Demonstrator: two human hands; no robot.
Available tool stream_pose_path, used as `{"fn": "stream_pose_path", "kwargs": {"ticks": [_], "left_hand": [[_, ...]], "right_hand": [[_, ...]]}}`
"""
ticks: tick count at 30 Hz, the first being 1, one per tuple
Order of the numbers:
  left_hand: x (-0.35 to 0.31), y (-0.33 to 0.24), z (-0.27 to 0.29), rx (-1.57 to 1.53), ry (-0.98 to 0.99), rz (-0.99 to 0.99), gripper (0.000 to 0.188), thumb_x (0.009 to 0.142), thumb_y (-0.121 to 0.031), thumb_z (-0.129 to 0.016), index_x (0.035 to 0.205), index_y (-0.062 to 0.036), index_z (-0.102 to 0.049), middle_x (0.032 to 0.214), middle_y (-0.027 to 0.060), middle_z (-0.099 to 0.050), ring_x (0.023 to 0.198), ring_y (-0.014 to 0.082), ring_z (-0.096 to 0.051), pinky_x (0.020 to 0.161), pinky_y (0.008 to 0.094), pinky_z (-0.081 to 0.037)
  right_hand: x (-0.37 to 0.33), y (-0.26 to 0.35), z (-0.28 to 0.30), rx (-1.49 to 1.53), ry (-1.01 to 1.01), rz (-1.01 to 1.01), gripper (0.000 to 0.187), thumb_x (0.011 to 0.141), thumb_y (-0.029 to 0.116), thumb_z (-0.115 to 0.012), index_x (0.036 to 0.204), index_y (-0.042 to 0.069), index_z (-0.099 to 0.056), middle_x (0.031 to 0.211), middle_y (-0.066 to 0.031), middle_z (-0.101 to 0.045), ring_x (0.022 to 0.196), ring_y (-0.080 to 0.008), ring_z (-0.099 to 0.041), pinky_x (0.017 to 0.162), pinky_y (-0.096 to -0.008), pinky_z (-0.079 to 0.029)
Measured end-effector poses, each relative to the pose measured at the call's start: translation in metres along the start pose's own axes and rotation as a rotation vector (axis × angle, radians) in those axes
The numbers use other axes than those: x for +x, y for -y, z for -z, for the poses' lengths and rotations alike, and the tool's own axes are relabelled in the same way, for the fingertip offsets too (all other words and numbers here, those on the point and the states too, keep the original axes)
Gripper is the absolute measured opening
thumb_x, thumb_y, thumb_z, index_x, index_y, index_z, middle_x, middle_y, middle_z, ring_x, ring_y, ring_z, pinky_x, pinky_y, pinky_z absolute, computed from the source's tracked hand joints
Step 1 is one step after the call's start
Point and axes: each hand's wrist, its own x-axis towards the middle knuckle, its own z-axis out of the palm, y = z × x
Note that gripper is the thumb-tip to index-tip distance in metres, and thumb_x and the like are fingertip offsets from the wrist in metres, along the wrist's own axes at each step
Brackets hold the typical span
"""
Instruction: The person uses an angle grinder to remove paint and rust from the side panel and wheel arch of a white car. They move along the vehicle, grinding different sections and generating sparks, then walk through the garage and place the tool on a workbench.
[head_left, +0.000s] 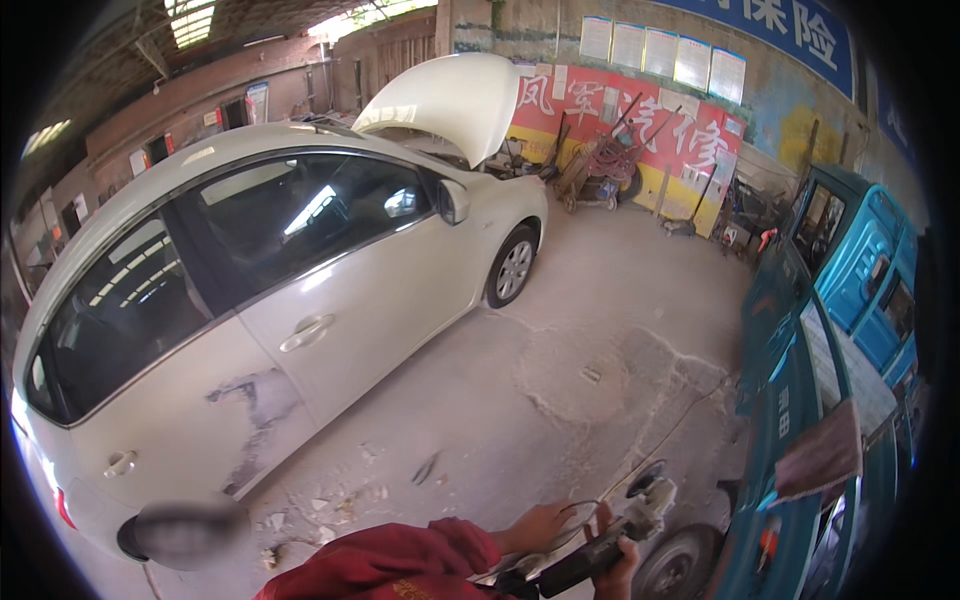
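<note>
Low in the head view, my right hand wraps round the black body of an angle grinder. The grinder's pale metal head points away from me, with a round disc at its far end. Beside it, to the left, my left hand comes out of a red sleeve with its fingers curled at a thin pale loop; what they grip is too small to make out. A white car stands to the left, its rear door bearing a scraped grey and dark patch.
The car's hood is raised. A teal truck stands close on the right, a wheel near my right hand. White debris and a cable lie on the concrete floor. Carts and tools line the far wall.
</note>
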Motion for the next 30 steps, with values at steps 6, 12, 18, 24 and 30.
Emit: {"fn": "stream_pose_path", "kwargs": {"ticks": [6,12,18,24,30], "left_hand": [[0.124,-0.054,0.000,-0.076,-0.170,-0.052,0.040,0.103,-0.034,-0.046,0.137,-0.0142,-0.052,0.112,0.0231,-0.067,0.097,0.0445,-0.065,0.085,0.0478,-0.052],[0.238,-0.047,0.035,0.025,-0.072,-0.075,0.037,0.103,-0.032,-0.048,0.136,-0.0161,-0.051,0.106,0.0218,-0.069,0.093,0.0438,-0.066,0.077,0.0515,-0.052],[0.328,0.060,0.080,0.051,-0.261,0.083,0.039,0.091,-0.026,-0.061,0.129,-0.0179,-0.054,0.097,0.0190,-0.070,0.087,0.0414,-0.067,0.074,0.0510,-0.052],[0.327,0.186,0.125,0.041,-0.403,0.730,0.037,0.094,-0.034,-0.053,0.126,-0.0154,-0.054,0.098,0.0207,-0.069,0.093,0.0444,-0.065,0.079,0.0521,-0.050],[0.297,0.253,0.151,0.240,-0.447,1.232,0.032,0.097,-0.034,-0.051,0.110,-0.0110,-0.068,0.108,0.0175,-0.070,0.101,0.0377,-0.068,0.086,0.0492,-0.054]], "right_hand": [[0.138,0.073,0.009,0.115,0.053,-0.118,0.074,0.077,0.035,-0.067,0.139,0.004,-0.042,0.141,-0.0204,-0.051,0.133,-0.0367,-0.046,0.112,-0.0506,-0.037],[0.274,0.124,0.020,0.107,0.096,-0.152,0.072,0.079,0.047,-0.064,0.133,0.000,-0.050,0.130,-0.0249,-0.058,0.120,-0.0401,-0.057,0.104,-0.0528,-0.045],[0.441,0.183,0.067,-0.164,0.190,0.008,0.056,0.090,0.050,-0.051,0.112,-0.001,-0.060,0.102,-0.0164,-0.068,0.094,-0.0330,-0.064,0.094,-0.0485,-0.050],[0.623,0.289,0.064,-0.105,-0.119,0.129,0.056,0.079,0.035,-0.064,0.125,0.006,-0.050,0.111,-0.0124,-0.062,0.091,-0.0285,-0.062,0.086,-0.0399,-0.054],[0.769,0.331,0.038,-0.268,-0.039,0.068,0.053,0.081,0.035,-0.064,0.124,0.006,-0.052,0.110,-0.0125,-0.062,0.092,-0.0280,-0.061,0.086,-0.0400,-0.053]]}}
